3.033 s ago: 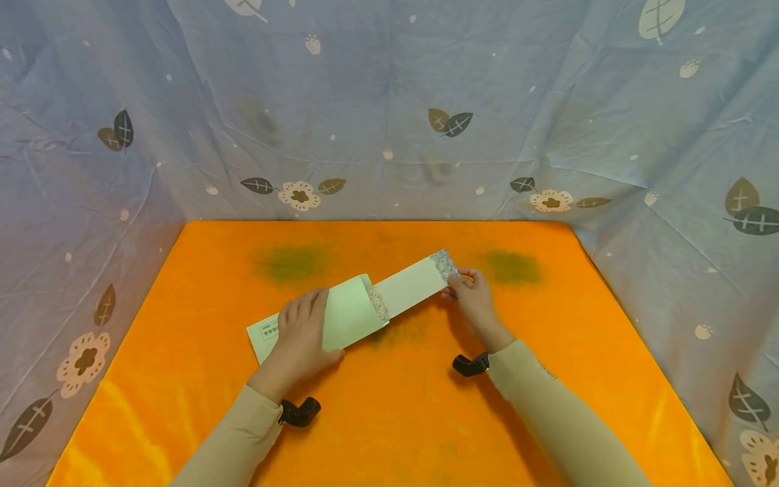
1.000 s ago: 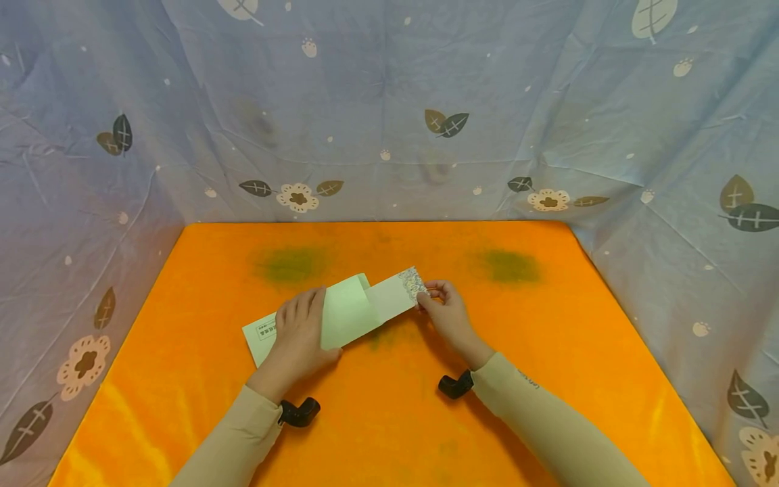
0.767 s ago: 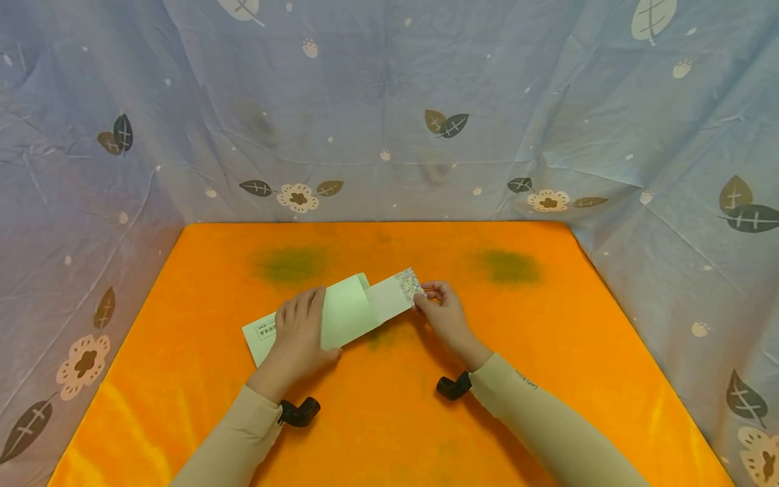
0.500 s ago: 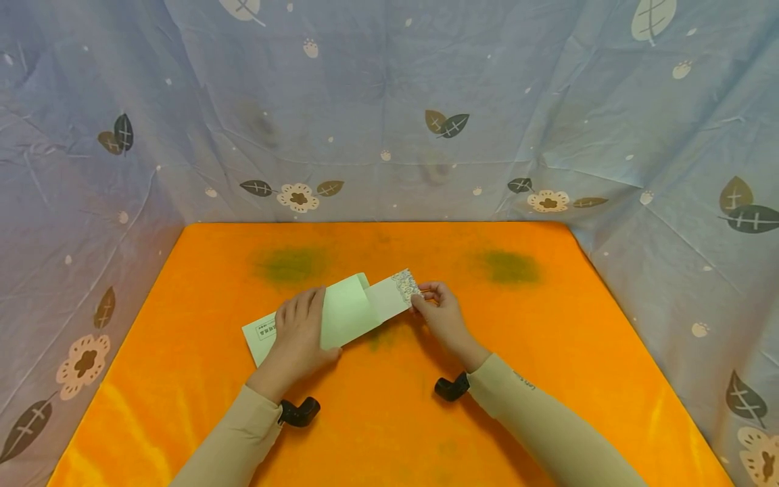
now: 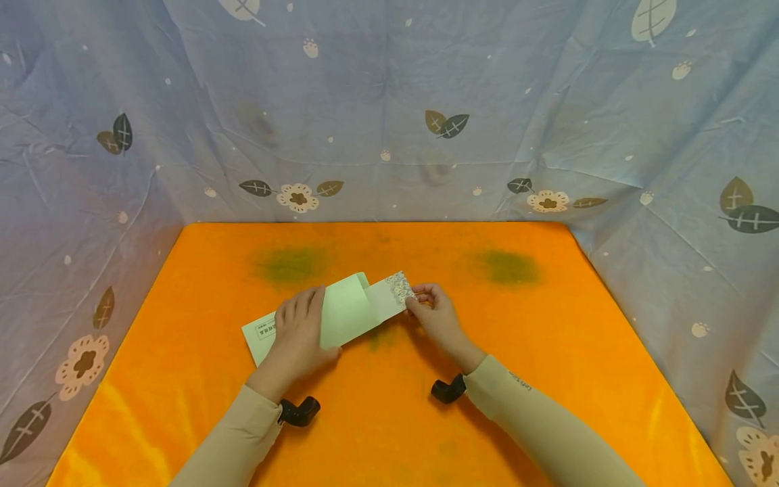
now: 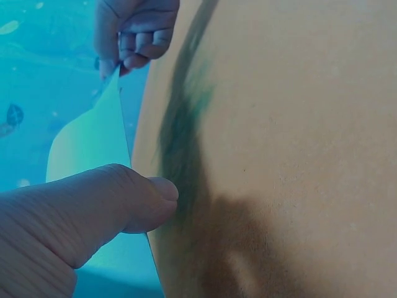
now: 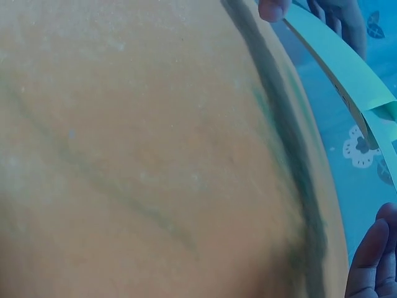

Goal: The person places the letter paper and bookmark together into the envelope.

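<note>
A pale green envelope [image 5: 348,312] is held at a slant above the orange table, printed characters near its left end. My left hand [image 5: 297,338] grips it across the middle; in the left wrist view the thumb [image 6: 118,198] lies over its near side. From its open right end sticks out a white card [image 5: 382,300] with a lace-like grey pattern at the tip. My right hand [image 5: 441,321] pinches that patterned tip between thumb and fingers. The rest of the card is hidden inside the envelope. The right wrist view shows the envelope [image 7: 344,62] edge-on, with right fingertips [image 7: 372,248] below it.
An orange cloth [image 5: 517,419] with dark greenish smudges covers the table. Blue-grey curtains [image 5: 389,101] with leaves and flowers enclose the back and both sides. A black wrist device [image 5: 300,411] sits at my left cuff, another black device [image 5: 448,389] at my right.
The card has slid leftward, deeper into the envelope, so much less of it shows. My right hand has travelled left and slightly nearer with it. The left hand and envelope stay almost in place.
</note>
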{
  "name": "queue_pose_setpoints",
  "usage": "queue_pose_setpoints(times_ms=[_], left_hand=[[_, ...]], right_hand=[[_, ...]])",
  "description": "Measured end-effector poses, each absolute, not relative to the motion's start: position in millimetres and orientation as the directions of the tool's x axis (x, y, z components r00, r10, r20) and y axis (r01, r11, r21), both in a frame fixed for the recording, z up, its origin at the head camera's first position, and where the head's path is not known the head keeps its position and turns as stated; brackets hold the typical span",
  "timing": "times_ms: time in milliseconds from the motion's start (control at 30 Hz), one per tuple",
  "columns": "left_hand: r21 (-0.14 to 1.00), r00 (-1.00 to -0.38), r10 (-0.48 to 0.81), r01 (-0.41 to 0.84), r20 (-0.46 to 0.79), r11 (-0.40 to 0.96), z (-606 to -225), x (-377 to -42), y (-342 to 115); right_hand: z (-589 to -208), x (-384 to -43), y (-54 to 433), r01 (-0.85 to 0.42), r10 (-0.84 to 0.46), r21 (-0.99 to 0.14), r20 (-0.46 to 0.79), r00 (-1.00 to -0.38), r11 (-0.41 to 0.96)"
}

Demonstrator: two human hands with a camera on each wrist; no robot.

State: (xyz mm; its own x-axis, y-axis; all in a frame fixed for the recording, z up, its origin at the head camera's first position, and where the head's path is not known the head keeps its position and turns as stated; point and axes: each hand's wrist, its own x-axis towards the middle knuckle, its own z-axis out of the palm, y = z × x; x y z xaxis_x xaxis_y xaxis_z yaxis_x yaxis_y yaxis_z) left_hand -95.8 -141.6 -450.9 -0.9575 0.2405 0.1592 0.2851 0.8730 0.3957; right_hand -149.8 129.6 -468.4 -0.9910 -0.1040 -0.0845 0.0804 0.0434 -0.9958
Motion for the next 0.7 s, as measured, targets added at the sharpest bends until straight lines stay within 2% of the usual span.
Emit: queue_pose_setpoints(times_ms=[700], left_hand=[[0.391, -0.958, 0.239, 0.284, 0.160, 0.876, -450.7, -95.9, -140.7]], right_hand=[[-475.3, -145.5, 122.7, 0.067, -0.148, -0.995, -0.077, -0.986, 0.071]])
